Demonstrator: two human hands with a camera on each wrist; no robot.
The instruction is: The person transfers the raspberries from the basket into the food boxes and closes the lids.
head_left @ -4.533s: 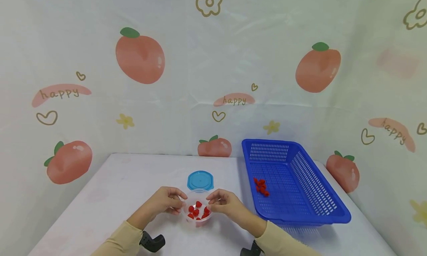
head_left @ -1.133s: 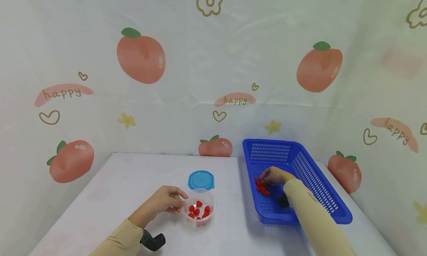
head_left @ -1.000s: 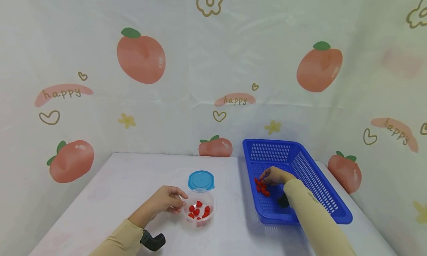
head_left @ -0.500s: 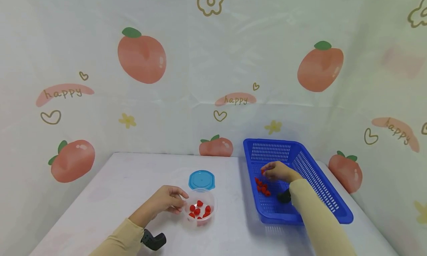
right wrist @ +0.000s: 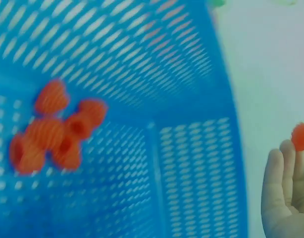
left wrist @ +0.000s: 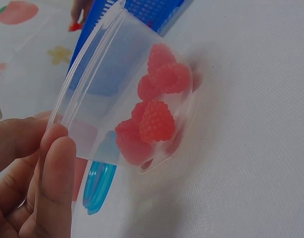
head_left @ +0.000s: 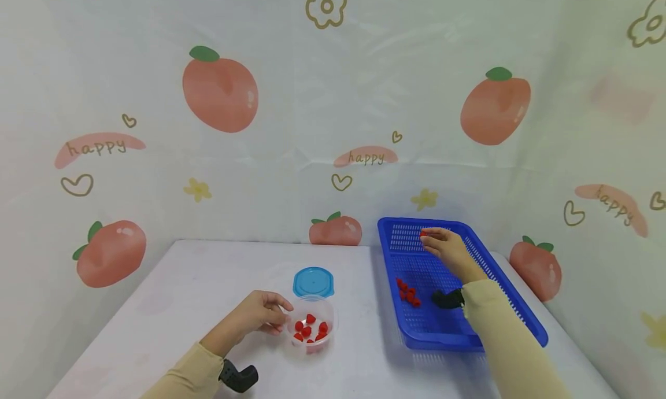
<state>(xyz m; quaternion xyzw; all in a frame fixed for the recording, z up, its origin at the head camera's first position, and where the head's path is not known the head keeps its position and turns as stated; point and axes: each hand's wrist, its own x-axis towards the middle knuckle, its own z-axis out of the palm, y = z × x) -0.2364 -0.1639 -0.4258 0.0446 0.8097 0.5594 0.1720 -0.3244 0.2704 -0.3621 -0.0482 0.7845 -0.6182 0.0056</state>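
My left hand [head_left: 258, 313] pinches the rim of a clear plastic tub [left wrist: 100, 89] between thumb and fingers. Several red raspberries [left wrist: 157, 121] lie on the tub's bottom. Raised over the far part of the blue basket [head_left: 470, 338], my right hand [head_left: 446, 247] holds one raspberry [right wrist: 301, 137] at its fingertips. More raspberries [right wrist: 45, 131] sit in a cluster on the basket floor, along its left side in the head view.
A blue lid [head_left: 313, 282] lies on the white table [head_left: 208, 283] just behind the tub. Behind the table hangs a printed cloth backdrop [head_left: 291, 98]. The basket's raised walls stand to the right of the tub.
My right hand has gone from the tub's rim to the basket, picked a raspberry from the cluster, and lifted it up and away. The left hand has stayed at the tub.
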